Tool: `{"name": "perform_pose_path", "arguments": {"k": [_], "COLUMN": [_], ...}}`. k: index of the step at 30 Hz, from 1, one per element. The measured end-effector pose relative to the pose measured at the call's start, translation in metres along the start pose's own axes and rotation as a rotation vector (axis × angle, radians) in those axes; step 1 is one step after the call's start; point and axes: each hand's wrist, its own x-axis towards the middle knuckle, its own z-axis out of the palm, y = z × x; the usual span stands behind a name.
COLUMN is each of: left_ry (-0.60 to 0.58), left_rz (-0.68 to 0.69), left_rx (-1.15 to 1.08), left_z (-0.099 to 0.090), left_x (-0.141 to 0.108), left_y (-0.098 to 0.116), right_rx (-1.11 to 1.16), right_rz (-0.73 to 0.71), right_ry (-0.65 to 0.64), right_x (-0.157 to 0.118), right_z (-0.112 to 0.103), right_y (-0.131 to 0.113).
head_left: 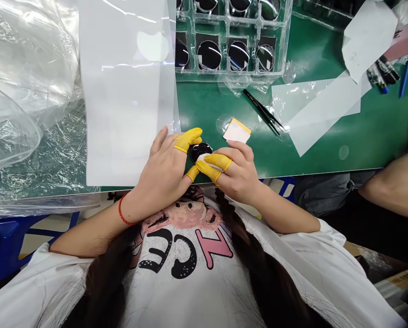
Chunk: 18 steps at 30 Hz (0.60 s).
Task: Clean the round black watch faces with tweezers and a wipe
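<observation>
A round, glossy black disc (200,151) lies at the front edge of the green table, between my hands. My left hand (170,166) is curved round its left side, with yellow finger cots on the thumb and a forefinger holding the disc's rim. In my right hand (233,169), yellow-capped fingers pinch a small white wipe (203,157) against the disc's lower right part. Just above my right hand is a white pad with a yellow edge (237,130). Black tweezers (263,112) rest on the table farther right.
A clear tray (282,68) with several black discs stands at the back. White sheets (122,114) and crumpled clear plastic (26,91) cover the left side. Papers (327,109) and pens (405,76) lie at right, near another person's arm (395,182).
</observation>
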Motion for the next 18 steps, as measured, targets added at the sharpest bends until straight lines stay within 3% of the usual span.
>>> {"name": "perform_pose_path", "arguments": {"k": [5,9,13,18], "left_ry": [0.016,0.049,0.076,0.085], "left_rz": [-0.009,0.000,-0.001,-0.016], "left_rx": [-0.021,-0.039,-0.063,-0.040], "left_z": [0.001,0.001,0.003,0.005], "left_x": [0.001,0.001,0.002,0.003], "left_y": [0.000,0.000,-0.002,-0.003], "right_rx": [-0.019,-0.007,-0.021,-0.069], "right_rz": [0.055,0.100,0.052,0.129], "right_ry": [-0.016,-0.042,-0.088,-0.115], "right_x": [-0.010,0.001,0.019,0.020], "right_z": [-0.009,-0.015,-0.003,0.014], "right_y": [0.007,-0.002,-0.010,-0.001]}}
